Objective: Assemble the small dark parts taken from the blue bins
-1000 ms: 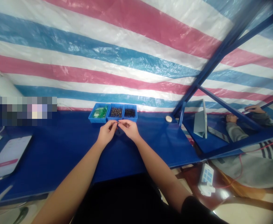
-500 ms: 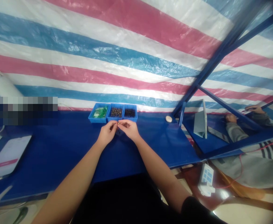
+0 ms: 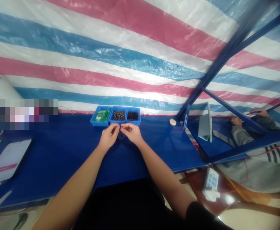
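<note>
My left hand [image 3: 109, 136] and my right hand [image 3: 132, 133] meet at the fingertips, just above the blue table [image 3: 65, 153]. Both are closed in a pinch around something very small and dark that I cannot make out. Right behind them stand three blue bins side by side. In the left bin [image 3: 91, 121] lies a green plastic bag [image 3: 103, 115]. Small metallic parts [image 3: 119, 115] fill the middle one, and small black parts [image 3: 132, 116] the right one.
A round whitish object [image 3: 172, 122] lies near the table's right end, beside a blue metal frame [image 3: 197, 89]. A phone-like screen [image 3: 8, 159] is at the left. Beyond the frame are a propped tablet [image 3: 206, 124] and another person's hands [image 3: 237, 121]. Striped sheeting [image 3: 106, 64] hangs behind.
My hands stay pinched together in almost the same place, with the fingers slightly shifted. A brassy glint seen earlier at the fingertips no longer shows.
</note>
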`<state>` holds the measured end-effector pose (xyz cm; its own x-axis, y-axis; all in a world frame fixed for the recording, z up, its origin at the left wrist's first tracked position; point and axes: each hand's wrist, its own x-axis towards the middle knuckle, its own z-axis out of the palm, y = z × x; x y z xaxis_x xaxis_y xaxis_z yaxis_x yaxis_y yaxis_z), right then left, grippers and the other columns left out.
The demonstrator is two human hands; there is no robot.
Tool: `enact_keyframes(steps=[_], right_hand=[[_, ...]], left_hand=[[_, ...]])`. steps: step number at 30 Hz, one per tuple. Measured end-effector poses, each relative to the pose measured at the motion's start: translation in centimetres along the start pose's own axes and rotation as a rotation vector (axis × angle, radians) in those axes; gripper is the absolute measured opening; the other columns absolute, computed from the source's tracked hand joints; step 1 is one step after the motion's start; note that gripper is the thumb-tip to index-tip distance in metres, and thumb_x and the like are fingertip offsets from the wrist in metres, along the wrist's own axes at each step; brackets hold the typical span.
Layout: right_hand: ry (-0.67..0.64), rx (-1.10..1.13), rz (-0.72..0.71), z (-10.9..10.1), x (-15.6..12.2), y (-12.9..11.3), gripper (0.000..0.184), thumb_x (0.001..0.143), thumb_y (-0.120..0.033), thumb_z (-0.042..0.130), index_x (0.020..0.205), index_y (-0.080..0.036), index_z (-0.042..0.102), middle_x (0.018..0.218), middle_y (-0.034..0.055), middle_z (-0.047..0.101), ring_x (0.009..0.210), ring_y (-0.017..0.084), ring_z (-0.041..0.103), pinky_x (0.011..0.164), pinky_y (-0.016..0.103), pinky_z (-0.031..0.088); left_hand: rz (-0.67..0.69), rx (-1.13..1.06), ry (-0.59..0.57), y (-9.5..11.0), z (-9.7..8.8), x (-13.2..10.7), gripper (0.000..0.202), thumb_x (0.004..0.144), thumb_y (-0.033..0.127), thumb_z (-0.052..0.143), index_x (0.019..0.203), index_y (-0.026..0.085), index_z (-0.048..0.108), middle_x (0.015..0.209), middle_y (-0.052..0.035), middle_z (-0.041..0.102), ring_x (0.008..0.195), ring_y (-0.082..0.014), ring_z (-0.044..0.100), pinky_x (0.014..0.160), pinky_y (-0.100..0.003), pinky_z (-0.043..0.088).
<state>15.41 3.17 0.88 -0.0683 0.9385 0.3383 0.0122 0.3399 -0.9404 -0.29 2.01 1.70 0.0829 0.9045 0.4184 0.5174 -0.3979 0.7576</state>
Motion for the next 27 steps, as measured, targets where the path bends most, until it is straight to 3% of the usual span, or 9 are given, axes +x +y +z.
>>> enact_keyframes(steps=[5, 10, 12, 16, 19, 22, 27], right_hand=[[-0.011, 0.014, 0.046, -0.2, 0.0, -0.2, 0.029, 0.074, -0.035, 0.071, 0.097, -0.018, 0.073, 0.084, 0.0042, 0.071, 0.074, 0.015, 0.065, 0.072, 0.027, 0.053], [0.020, 0.120, 0.260, -0.2, 0.6, 0.3, 0.031, 0.070, -0.034, 0.075, 0.094, -0.015, 0.073, 0.074, 0.0039, 0.070, 0.060, 0.013, 0.061, 0.060, 0.027, 0.053], [0.050, 0.251, 0.316, 0.2, 0.9, 0.4, 0.037, 0.069, -0.033, 0.076, 0.100, -0.015, 0.071, 0.083, 0.0060, 0.072, 0.064, 0.013, 0.064, 0.063, 0.028, 0.054], [-0.019, 0.412, 0.255, 0.6, 1.3, 0.3, 0.064, 0.071, -0.031, 0.075, 0.131, -0.026, 0.053, 0.115, 0.0060, 0.067, 0.078, 0.015, 0.068, 0.073, 0.031, 0.056], [-0.052, 0.261, 0.235, 0.1, 1.2, 0.3, 0.051, 0.077, -0.033, 0.069, 0.126, -0.024, 0.058, 0.102, 0.0051, 0.072, 0.070, 0.013, 0.066, 0.066, 0.029, 0.055], [0.039, 0.033, 0.183, -0.7, 1.0, 0.5, 0.028, 0.082, -0.034, 0.061, 0.104, -0.019, 0.070, 0.083, 0.0039, 0.072, 0.066, 0.012, 0.064, 0.065, 0.026, 0.053], [0.052, -0.300, 0.062, -1.3, 0.6, 1.0, 0.021, 0.085, -0.031, 0.055, 0.095, -0.022, 0.072, 0.065, -0.0014, 0.066, 0.061, 0.013, 0.061, 0.068, 0.027, 0.051]], left_hand=[[-0.011, 0.022, -0.039, 0.1, -0.1, 0.1, 0.032, 0.093, 0.044, 0.042, 0.097, 0.020, 0.061, 0.080, -0.0003, 0.068, 0.070, -0.0140, 0.062, 0.067, -0.023, 0.046], [-0.051, 0.185, -0.086, -0.6, 0.1, 0.3, 0.034, 0.094, 0.043, 0.036, 0.094, 0.021, 0.061, 0.079, -0.0012, 0.068, 0.069, -0.0164, 0.062, 0.066, -0.025, 0.043], [-0.069, 0.249, -0.116, -1.0, 0.2, 0.4, 0.031, 0.093, 0.042, 0.038, 0.092, 0.022, 0.061, 0.080, -0.0019, 0.068, 0.070, -0.0174, 0.062, 0.065, -0.025, 0.042], [-0.068, 0.312, -0.191, -1.2, 0.2, 0.4, 0.029, 0.091, 0.041, 0.039, 0.091, 0.023, 0.061, 0.083, -0.0032, 0.068, 0.070, -0.0180, 0.061, 0.060, -0.026, 0.039], [-0.034, 0.342, -0.245, -0.9, 0.3, 0.3, 0.029, 0.088, 0.047, 0.044, 0.088, 0.023, 0.061, 0.084, -0.0032, 0.067, 0.072, -0.0185, 0.060, 0.058, -0.026, 0.039], [0.039, 0.436, -0.272, -0.6, 0.7, 0.1, 0.033, 0.079, 0.054, 0.055, 0.077, 0.022, 0.059, 0.081, -0.0046, 0.064, 0.077, -0.0213, 0.059, 0.059, -0.028, 0.039], [0.150, 0.530, -0.236, -1.0, 1.2, 0.1, 0.024, 0.081, 0.042, 0.055, 0.068, 0.022, 0.056, 0.078, -0.0071, 0.060, 0.080, -0.0238, 0.057, 0.062, -0.032, 0.041]])
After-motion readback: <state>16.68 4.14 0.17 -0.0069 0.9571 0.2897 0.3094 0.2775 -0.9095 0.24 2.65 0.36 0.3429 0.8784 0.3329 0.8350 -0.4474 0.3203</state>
